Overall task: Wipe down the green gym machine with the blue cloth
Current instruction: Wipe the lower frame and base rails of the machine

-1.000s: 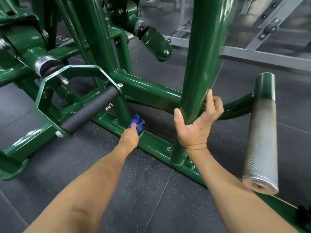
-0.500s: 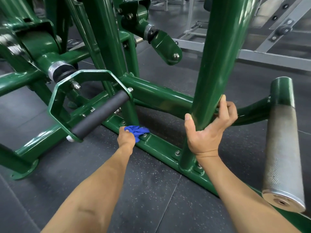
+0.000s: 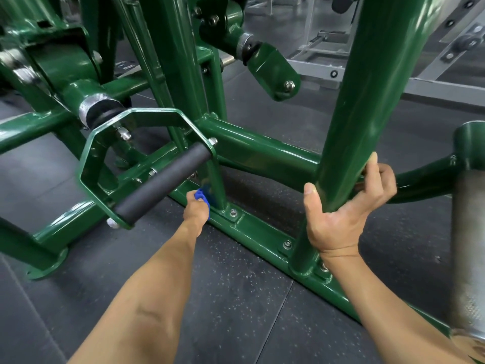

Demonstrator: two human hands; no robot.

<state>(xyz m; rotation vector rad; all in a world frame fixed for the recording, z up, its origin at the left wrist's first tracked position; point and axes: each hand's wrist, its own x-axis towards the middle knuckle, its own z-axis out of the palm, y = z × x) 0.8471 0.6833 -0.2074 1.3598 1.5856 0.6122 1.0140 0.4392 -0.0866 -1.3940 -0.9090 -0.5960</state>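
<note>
The green gym machine point(image 3: 262, 151) fills the view with glossy tubes bolted to a low base rail point(image 3: 262, 240). My left hand point(image 3: 196, 211) is closed on the blue cloth point(image 3: 202, 197), pressing it against the foot of a thin green upright just above the base rail. Most of the cloth is hidden by my fingers. My right hand point(image 3: 343, 211) wraps around the thick green post point(image 3: 367, 101) at the right, thumb on its left side.
A black foam-covered handle point(image 3: 162, 182) in a green octagonal bracket hangs just left of my left hand. A knurled steel sleeve point(image 3: 469, 248) stands at the far right. Dark speckled rubber floor point(image 3: 236, 311) lies in front. Grey racks point(image 3: 328, 67) stand behind.
My left hand has slid the cloth left along the base rail and up against the thin upright. The view has moved closer and leftward. My right hand keeps its grip on the post.
</note>
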